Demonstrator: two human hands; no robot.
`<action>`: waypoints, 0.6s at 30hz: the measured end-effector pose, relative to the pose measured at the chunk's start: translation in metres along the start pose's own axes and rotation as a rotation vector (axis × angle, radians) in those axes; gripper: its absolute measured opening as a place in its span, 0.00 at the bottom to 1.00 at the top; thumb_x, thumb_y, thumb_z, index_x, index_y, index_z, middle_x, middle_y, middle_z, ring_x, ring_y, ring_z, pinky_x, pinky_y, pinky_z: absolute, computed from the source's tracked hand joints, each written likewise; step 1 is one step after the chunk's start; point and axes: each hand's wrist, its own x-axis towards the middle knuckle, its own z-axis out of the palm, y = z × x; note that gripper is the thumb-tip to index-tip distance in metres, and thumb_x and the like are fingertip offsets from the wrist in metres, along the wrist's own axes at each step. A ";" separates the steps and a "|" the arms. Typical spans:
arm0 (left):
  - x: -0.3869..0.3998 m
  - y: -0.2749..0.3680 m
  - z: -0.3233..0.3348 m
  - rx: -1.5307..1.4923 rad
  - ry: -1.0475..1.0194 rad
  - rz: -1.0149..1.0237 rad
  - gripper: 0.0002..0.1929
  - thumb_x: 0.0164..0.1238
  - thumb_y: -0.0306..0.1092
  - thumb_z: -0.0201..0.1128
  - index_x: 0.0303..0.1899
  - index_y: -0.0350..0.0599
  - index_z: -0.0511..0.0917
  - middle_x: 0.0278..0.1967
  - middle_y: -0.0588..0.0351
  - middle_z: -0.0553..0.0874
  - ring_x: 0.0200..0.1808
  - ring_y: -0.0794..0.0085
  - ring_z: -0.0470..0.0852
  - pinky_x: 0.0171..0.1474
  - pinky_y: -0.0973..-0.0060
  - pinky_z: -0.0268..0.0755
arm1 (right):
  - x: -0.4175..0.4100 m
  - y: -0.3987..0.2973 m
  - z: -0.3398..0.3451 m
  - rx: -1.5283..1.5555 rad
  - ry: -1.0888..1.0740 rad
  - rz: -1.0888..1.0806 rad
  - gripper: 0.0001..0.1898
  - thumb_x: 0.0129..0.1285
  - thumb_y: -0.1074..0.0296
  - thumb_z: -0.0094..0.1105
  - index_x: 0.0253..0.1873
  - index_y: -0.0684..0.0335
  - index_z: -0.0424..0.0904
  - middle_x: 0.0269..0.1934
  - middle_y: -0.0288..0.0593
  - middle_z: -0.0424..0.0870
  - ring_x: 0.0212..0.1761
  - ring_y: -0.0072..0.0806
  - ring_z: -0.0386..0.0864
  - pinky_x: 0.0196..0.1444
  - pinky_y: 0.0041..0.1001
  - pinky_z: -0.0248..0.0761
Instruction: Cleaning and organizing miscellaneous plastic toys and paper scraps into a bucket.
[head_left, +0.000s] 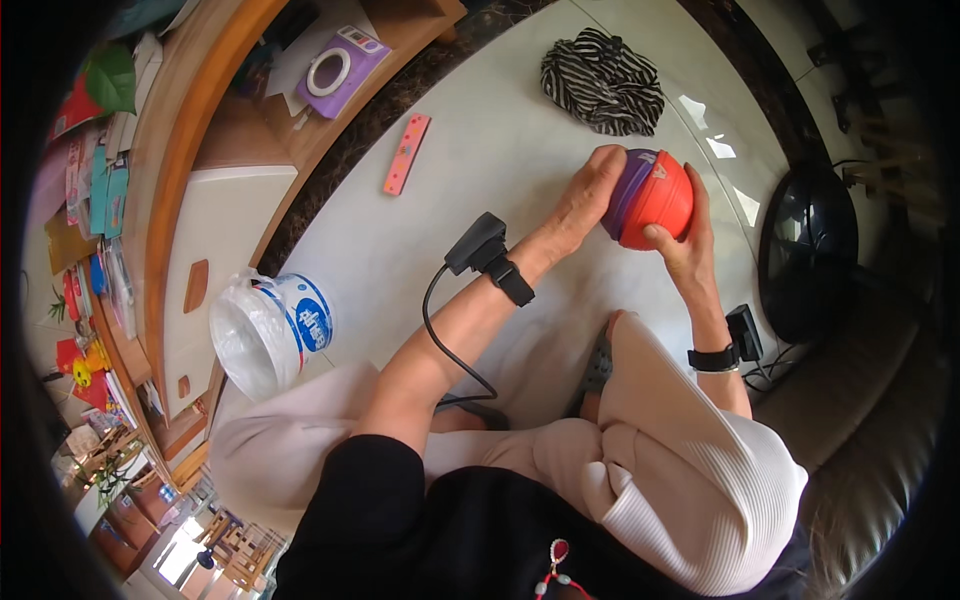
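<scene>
A small red and purple ball with raised seams is held above the tiled floor between both hands. My left hand presses on its purple side, fingers mostly hidden behind it. On the red side, my right hand grips it with the thumb in front and a finger along the far edge. Beyond the ball lies a crumpled black-and-white striped cloth on the floor. A pink patterned strip-shaped box rests on the floor farther left. Both wrists carry strapped black devices.
A white-and-blue bucket with a plastic liner stands at left by a wooden cabinet. A purple toy washing machine sits on its shelf. At right are a round glossy black object and a dark leather sofa.
</scene>
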 end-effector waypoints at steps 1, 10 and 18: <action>-0.002 0.003 0.003 -0.087 -0.032 -0.039 0.30 0.71 0.60 0.50 0.56 0.40 0.73 0.53 0.50 0.77 0.55 0.69 0.74 0.59 0.71 0.67 | -0.001 -0.001 -0.001 0.002 0.027 0.003 0.56 0.44 0.44 0.77 0.72 0.69 0.54 0.66 0.57 0.67 0.62 0.43 0.73 0.61 0.37 0.71; -0.003 0.013 0.016 -0.252 -0.093 -0.043 0.33 0.62 0.57 0.62 0.59 0.37 0.72 0.51 0.52 0.78 0.53 0.71 0.76 0.58 0.73 0.69 | -0.012 -0.016 -0.018 -0.045 0.018 -0.069 0.51 0.47 0.48 0.75 0.71 0.69 0.57 0.61 0.55 0.72 0.61 0.40 0.75 0.60 0.36 0.72; -0.003 0.013 0.027 -0.205 -0.088 -0.012 0.35 0.62 0.57 0.60 0.62 0.36 0.69 0.54 0.51 0.77 0.55 0.71 0.75 0.60 0.73 0.68 | -0.014 -0.027 -0.022 0.051 0.106 0.050 0.46 0.53 0.51 0.71 0.70 0.72 0.58 0.60 0.56 0.72 0.59 0.40 0.75 0.60 0.34 0.70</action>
